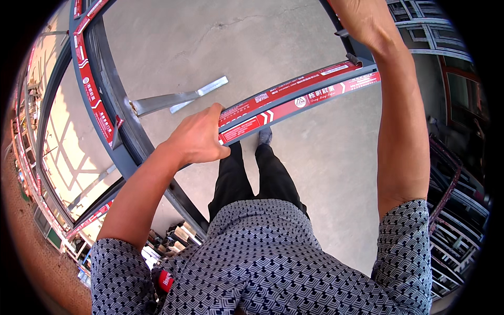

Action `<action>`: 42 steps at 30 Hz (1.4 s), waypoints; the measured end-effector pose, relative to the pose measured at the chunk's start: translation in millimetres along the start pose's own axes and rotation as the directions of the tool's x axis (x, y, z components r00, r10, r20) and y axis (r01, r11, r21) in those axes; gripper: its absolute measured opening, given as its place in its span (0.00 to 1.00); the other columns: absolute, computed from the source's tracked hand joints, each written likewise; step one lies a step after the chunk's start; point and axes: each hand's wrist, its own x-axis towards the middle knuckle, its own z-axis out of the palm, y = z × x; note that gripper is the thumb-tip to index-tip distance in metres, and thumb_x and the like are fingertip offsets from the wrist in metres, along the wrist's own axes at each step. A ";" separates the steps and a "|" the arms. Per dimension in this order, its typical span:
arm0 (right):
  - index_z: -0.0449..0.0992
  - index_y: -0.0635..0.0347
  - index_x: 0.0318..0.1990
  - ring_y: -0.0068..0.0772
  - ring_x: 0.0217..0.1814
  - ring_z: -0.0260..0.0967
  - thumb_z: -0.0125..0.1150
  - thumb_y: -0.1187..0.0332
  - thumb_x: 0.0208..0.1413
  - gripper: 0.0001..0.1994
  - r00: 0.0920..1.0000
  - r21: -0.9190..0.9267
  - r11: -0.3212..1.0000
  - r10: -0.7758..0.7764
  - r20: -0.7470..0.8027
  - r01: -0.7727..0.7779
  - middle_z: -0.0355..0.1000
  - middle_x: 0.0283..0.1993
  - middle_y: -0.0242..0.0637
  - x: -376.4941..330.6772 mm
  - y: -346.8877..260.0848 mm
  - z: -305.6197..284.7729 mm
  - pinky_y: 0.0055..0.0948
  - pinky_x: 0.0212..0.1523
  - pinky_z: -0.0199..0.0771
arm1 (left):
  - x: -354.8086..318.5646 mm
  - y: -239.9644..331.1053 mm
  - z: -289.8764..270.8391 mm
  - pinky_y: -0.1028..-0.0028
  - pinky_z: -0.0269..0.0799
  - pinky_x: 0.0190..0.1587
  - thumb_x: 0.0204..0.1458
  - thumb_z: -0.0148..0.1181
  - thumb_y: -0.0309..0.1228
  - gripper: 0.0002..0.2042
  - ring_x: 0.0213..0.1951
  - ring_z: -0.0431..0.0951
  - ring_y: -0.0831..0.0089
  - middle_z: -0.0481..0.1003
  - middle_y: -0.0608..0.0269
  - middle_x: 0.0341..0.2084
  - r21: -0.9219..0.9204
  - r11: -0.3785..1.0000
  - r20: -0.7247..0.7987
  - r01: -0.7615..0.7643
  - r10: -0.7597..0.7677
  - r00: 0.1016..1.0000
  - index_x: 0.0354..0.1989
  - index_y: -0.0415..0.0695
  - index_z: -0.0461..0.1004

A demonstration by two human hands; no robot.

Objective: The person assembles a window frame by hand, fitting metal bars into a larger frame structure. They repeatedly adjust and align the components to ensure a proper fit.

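right hand (361, 18): fingers beyond top edge | bar (295, 95): partly hidden by left hand (198, 135)

Left hand (198, 134) around red-labelled grey crossbar (283, 111), right hand (362, 18) cut off, grip unclear, concrete floor (336, 178) below

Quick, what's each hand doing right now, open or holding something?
Left hand: closed, holding the red-taped frame bar.
Right hand: can't be told; its fingers are cut off by the picture's top edge.
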 end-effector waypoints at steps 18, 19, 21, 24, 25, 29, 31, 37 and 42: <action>0.64 0.50 0.81 0.48 0.89 0.45 0.25 0.42 0.78 0.36 0.675 0.076 0.994 -0.003 0.738 -0.078 0.52 0.86 0.48 -66.0 -114.4 108.5 0.49 0.88 0.39 | -0.6 -9.2 2.9 0.52 0.79 0.51 0.41 0.71 0.35 0.30 0.46 0.83 0.39 0.81 0.35 0.41 0.006 0.996 -0.001 -0.091 0.091 0.996 0.51 0.29 0.70; 0.64 0.54 0.80 0.49 0.90 0.42 0.21 0.42 0.78 0.38 0.768 -0.002 0.991 0.106 0.631 -0.135 0.50 0.87 0.51 -73.8 -113.0 126.1 0.50 0.89 0.36 | 0.8 -7.1 0.2 0.52 0.79 0.51 0.41 0.71 0.35 0.29 0.46 0.83 0.39 0.81 0.35 0.41 0.004 0.994 -0.019 -0.111 0.111 0.994 0.50 0.29 0.71; 0.63 0.56 0.80 0.50 0.90 0.42 0.21 0.42 0.78 0.38 0.755 0.070 0.992 0.037 0.655 -0.109 0.52 0.86 0.54 -59.8 -110.7 121.7 0.50 0.88 0.37 | 3.9 -12.5 -0.5 0.53 0.79 0.51 0.42 0.71 0.35 0.29 0.45 0.84 0.40 0.82 0.36 0.40 0.003 0.994 -0.043 -0.113 0.113 0.993 0.49 0.29 0.71; 0.78 0.60 0.67 0.55 0.84 0.55 0.25 0.44 0.78 0.36 0.791 0.149 0.985 -0.022 0.612 -0.088 0.65 0.77 0.57 -69.7 -108.7 114.0 0.52 0.85 0.47 | 0.7 -14.6 1.8 0.54 0.81 0.49 0.42 0.71 0.36 0.29 0.44 0.85 0.42 0.83 0.38 0.39 -0.018 0.990 -0.031 -0.139 0.138 0.990 0.49 0.28 0.71; 0.82 0.61 0.60 0.57 0.79 0.64 0.26 0.46 0.78 0.36 0.785 0.175 0.983 -0.069 0.616 -0.051 0.72 0.71 0.58 -74.7 -109.5 106.7 0.53 0.82 0.55 | 2.8 -14.0 2.7 0.53 0.81 0.48 0.42 0.71 0.36 0.29 0.43 0.85 0.43 0.83 0.39 0.39 -0.021 0.989 -0.036 -0.148 0.147 0.988 0.49 0.28 0.71; 0.83 0.64 0.47 0.63 0.52 0.78 0.30 0.51 0.77 0.32 0.565 0.046 0.989 0.041 0.824 -0.138 0.82 0.47 0.56 -70.7 -124.5 77.3 0.56 0.60 0.75 | 0.1 -14.0 5.3 0.54 0.82 0.45 0.41 0.70 0.35 0.28 0.42 0.86 0.45 0.84 0.40 0.38 -0.040 0.986 -0.034 -0.163 0.162 0.986 0.50 0.28 0.73; 0.83 0.62 0.48 0.62 0.52 0.78 0.31 0.52 0.76 0.31 0.577 0.059 0.992 0.015 0.817 -0.110 0.82 0.47 0.55 -70.0 -124.0 78.3 0.55 0.60 0.75 | -2.9 -14.3 7.1 0.54 0.82 0.44 0.41 0.69 0.34 0.28 0.41 0.86 0.45 0.84 0.41 0.38 -0.045 0.981 -0.062 -0.187 0.184 0.981 0.50 0.29 0.74; 0.83 0.60 0.48 0.61 0.52 0.78 0.31 0.54 0.76 0.29 0.616 0.071 0.989 0.025 0.787 -0.132 0.82 0.48 0.53 -71.6 -143.3 76.8 0.55 0.56 0.76 | -6.5 -19.7 10.5 0.56 0.83 0.43 0.42 0.64 0.31 0.26 0.41 0.87 0.48 0.85 0.44 0.39 -0.104 0.965 -0.084 -0.241 0.233 0.969 0.52 0.30 0.75; 0.85 0.59 0.50 0.61 0.51 0.78 0.33 0.56 0.76 0.28 0.642 0.018 0.994 0.054 0.765 -0.105 0.83 0.48 0.51 -73.8 -144.6 74.1 0.55 0.56 0.76 | -4.8 -16.2 10.6 0.59 0.83 0.44 0.42 0.62 0.30 0.21 0.45 0.87 0.57 0.86 0.55 0.43 -0.082 0.977 -0.076 -0.197 0.191 0.979 0.48 0.39 0.83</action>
